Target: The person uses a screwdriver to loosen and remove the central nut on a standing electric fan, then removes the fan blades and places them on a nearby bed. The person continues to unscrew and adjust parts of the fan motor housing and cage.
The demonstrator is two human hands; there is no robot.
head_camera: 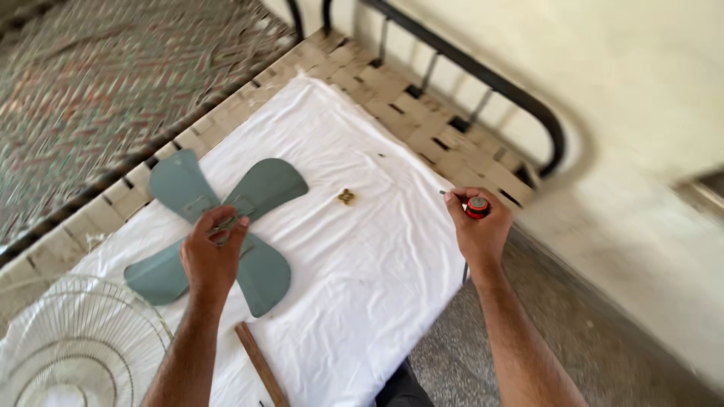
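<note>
Your left hand (213,256) presses on the hub of the grey-green fan blade (219,234), fingers curled closed around the centre fitting. The blade lies flat on the white sheet (354,271) spread over the woven cot (422,113). Your right hand (477,230), at about three o'clock from the blade and well apart from it, grips a screwdriver with an orange-red handle (477,206) at the sheet's edge. A small brass fitting (346,197) lies loose between them, at one o'clock from the hub; it could probably roll off or get lost if the sheet is tugged.
</note>
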